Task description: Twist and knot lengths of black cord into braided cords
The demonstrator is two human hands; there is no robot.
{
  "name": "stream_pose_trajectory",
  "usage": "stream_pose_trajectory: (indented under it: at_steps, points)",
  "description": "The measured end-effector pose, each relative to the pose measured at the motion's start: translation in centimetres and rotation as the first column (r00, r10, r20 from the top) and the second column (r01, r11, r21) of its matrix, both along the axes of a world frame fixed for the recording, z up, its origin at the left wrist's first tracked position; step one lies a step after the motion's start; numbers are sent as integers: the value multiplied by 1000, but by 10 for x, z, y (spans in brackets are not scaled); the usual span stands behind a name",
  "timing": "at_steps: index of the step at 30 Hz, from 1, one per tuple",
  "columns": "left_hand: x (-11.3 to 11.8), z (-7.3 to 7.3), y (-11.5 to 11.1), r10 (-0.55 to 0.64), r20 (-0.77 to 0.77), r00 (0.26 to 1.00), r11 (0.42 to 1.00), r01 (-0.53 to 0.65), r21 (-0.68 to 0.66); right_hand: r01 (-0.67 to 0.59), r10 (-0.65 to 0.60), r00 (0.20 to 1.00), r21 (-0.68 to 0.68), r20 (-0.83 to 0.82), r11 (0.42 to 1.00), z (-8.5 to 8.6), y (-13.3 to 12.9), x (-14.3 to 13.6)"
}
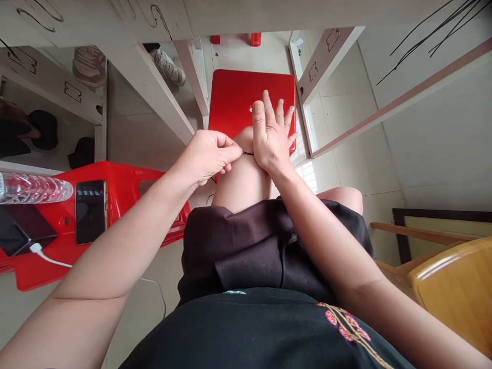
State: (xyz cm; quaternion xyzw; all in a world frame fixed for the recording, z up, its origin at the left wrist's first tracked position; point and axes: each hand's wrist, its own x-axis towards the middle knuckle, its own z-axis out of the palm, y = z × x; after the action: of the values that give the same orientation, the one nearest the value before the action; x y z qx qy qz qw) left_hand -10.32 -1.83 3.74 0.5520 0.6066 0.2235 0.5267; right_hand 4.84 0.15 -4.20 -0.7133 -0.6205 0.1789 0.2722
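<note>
Just above my bare knee, my left hand (215, 155) pinches a thin black cord (248, 153) between thumb and fingertips. The cord runs the short way to the heel of my right hand (272, 134), where it goes out of sight. That right hand is open, fingers spread and pointing away from me, its palm edge against the leg (242, 179). A loose dark end of cord (209, 199) shows below my left hand. Beyond the knee stands a red plastic stool (238, 95).
At left, a second red stool (119, 179) bears a phone (90, 211), a clear bottle (36, 188), a dark box (28, 228) and a white cable (49, 260). White table legs (149, 87) flank the far stool. Black strands (415, 43) hang at upper right. A wooden chair (457, 282) stands at right.
</note>
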Motion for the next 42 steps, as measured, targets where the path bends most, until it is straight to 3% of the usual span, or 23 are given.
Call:
stream_pose_trajectory:
  at_steps: [5,10,16,21,26,31,35,42]
  points:
    - [-1,-1,3,-7,8,1000,1000,7,19,37,-37,999,-68,15,997,-3,6,0]
    - [-1,0,4,6,-3,1000,999,-5,38,-36,36,999,9,-7,999,-12,11,2]
    - [-5,2,2,-35,8,999,997,34,62,48,-51,998,-97,-29,994,3,3,-5]
    - [-10,5,1,-76,20,997,997,76,16,51,-56,996,-76,-73,996,10,1,-12]
    - [-14,7,2,-115,61,992,993,117,-27,98,-101,995,-174,-5,980,17,0,-15]
    - [-14,12,3,-130,97,987,984,141,-113,56,-62,996,-98,-59,994,14,-1,-14]
    - [-13,16,2,-94,112,989,978,113,-177,108,-105,994,-149,29,983,12,-1,-16]
    - [-17,13,2,-86,95,992,992,94,-85,77,-71,996,-169,45,983,13,-2,-12]
